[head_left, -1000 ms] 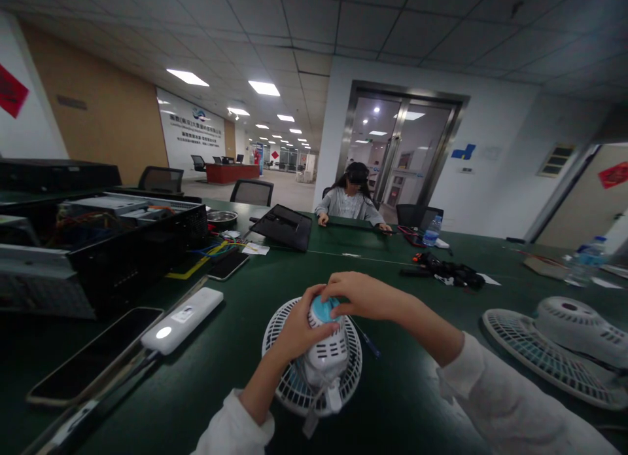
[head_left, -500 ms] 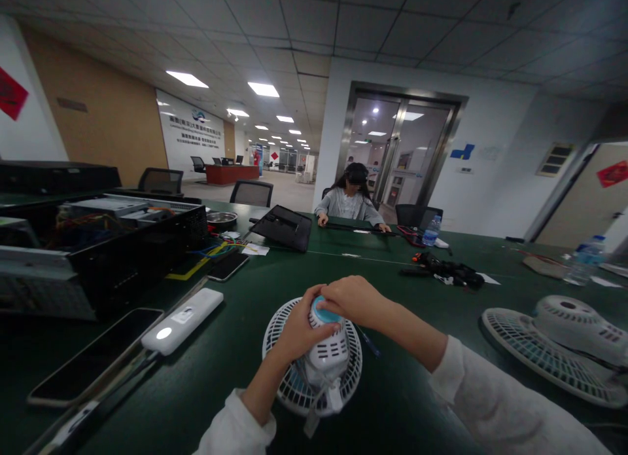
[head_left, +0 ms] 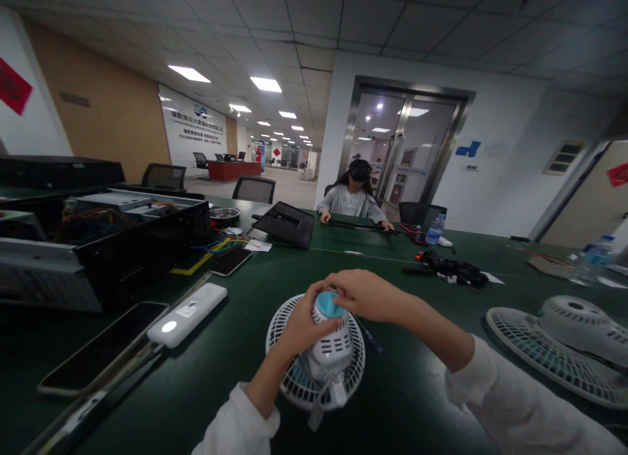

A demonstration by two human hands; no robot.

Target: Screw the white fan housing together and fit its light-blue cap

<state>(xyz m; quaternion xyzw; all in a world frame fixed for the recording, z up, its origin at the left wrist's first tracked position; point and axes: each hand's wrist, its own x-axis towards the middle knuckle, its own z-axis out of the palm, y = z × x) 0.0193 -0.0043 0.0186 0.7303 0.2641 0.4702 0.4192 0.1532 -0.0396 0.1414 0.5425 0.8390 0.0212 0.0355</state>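
A small white fan lies face down on the green table, its motor housing pointing up. A blue cap sits on top of the housing. My left hand is wrapped round the left side of the housing. My right hand reaches in from the right, its fingertips pinched on the blue cap.
A white power bank and a dark phone lie to the left, beside an open black computer case. A second white fan lies at the right. A pen rests by the fan. A person sits across the table.
The view has shifted slightly. My right hand's fingers have moved on the blue cap, which shows a little more. The fan and my left hand stay in place.
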